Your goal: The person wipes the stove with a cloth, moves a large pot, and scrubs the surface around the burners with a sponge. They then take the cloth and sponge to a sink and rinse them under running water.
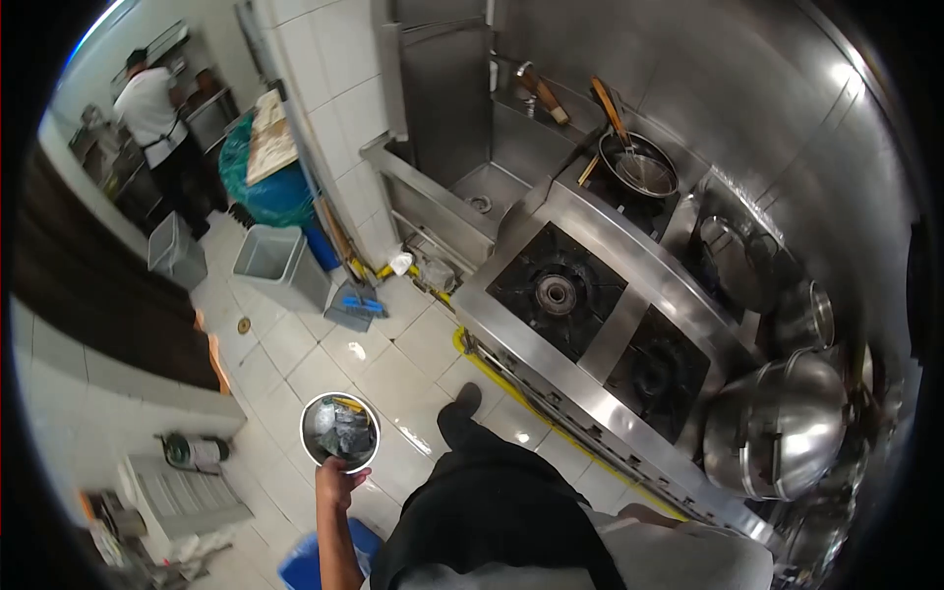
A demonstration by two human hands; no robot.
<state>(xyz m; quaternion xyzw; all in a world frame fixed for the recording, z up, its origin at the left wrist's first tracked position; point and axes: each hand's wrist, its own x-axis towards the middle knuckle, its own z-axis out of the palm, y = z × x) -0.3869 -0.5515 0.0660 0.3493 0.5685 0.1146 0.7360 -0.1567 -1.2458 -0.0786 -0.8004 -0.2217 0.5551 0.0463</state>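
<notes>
My left hand (339,482) grips the near rim of a round metal bowl (370,453), with its fingers closed underneath and the thumb along the side. In the bowl lie crumpled clear plastic (344,433) and something thin and yellow (349,403); their exact kind is hard to make out. The bowl is held out over the tiled floor at my left side. Of my right arm only a small strip of skin shows beside my apron (492,511); the right hand itself is outside the view.
To my right runs a steel stove (556,293) with a frying pan (639,165) and a large metal pot (777,428). Ahead stand a grey bin (285,265), a dustpan (346,313) and a blue brush (364,307). Another person (157,113) works at the far left.
</notes>
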